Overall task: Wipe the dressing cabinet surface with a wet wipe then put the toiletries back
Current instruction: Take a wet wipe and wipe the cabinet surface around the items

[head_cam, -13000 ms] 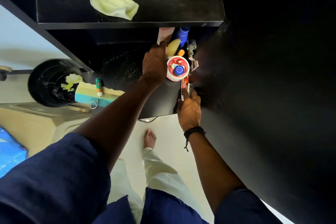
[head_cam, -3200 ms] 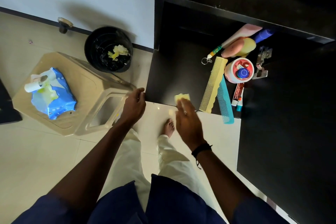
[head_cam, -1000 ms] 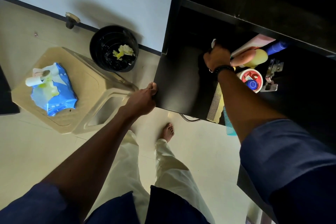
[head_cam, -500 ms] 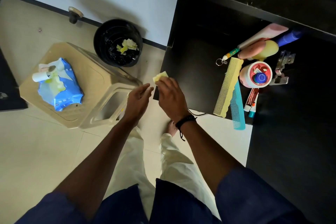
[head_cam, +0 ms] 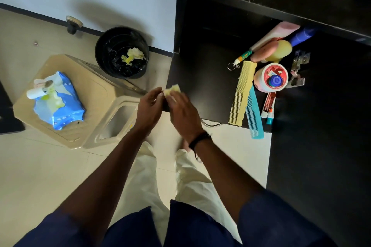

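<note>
1. Both hands meet in the middle of the frame: the left hand (head_cam: 147, 109) and the right hand (head_cam: 183, 113) pinch one small folded yellow wet wipe (head_cam: 172, 89) between their fingertips, at the front left corner of the black cabinet surface (head_cam: 208, 86). Most of the wipe is hidden by the fingers, and the hands are a little blurred.
2. At the left of the frame, a blue wipes pack (head_cam: 58, 104) lies on a beige stool (head_cam: 96, 96).
3. Above the stool, a black bin (head_cam: 104, 48) holds crumpled yellow wipes (head_cam: 133, 55).
4. At the right, the toiletries are grouped on the cabinet surface: a yellow comb (head_cam: 242, 94), a teal comb (head_cam: 254, 118) whose end hangs over the front edge, a round jar (head_cam: 270, 78) and small tubes (head_cam: 268, 108).
5. In the upper right, the bottles (head_cam: 277, 50) are partly cut off by the dark shelf (head_cam: 281, 14); their labels cannot be read.
</note>
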`<state>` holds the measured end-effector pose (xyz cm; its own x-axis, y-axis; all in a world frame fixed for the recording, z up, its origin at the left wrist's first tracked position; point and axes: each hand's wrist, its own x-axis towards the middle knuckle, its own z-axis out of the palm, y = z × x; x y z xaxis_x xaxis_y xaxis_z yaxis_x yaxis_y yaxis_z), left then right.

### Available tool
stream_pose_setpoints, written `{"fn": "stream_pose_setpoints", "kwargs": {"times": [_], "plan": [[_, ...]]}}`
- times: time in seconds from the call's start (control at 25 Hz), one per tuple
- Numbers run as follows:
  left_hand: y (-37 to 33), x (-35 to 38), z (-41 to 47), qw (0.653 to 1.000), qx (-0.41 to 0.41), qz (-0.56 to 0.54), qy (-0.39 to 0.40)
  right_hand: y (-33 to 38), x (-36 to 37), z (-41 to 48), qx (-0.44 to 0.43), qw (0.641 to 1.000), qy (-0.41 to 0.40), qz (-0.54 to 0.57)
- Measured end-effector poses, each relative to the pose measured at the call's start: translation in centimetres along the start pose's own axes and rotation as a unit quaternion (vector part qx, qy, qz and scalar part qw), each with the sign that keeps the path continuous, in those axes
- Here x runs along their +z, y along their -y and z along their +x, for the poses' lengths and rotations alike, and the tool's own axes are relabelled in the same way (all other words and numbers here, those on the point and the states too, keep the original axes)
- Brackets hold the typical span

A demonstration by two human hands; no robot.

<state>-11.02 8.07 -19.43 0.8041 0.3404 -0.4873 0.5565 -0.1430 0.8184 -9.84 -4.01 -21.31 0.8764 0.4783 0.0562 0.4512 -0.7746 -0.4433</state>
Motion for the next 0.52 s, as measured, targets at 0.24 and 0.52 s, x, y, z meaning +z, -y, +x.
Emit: {"fn": "stream_pose_setpoints", "kwargs": {"times": [0.24,0.52], "plan": [[-0.1,1.6,-0.2,0.996,0.007,0.090,-0.008,-5.3,-2.8,-7.8,0.164,0.983,-0.015,-0.082],[-0.7,2.0,-0.4,0.992,0.004,0.128,-0.014,-6.3,-3.3,3.9,0.246,0.968,0.020,-0.048]]}}
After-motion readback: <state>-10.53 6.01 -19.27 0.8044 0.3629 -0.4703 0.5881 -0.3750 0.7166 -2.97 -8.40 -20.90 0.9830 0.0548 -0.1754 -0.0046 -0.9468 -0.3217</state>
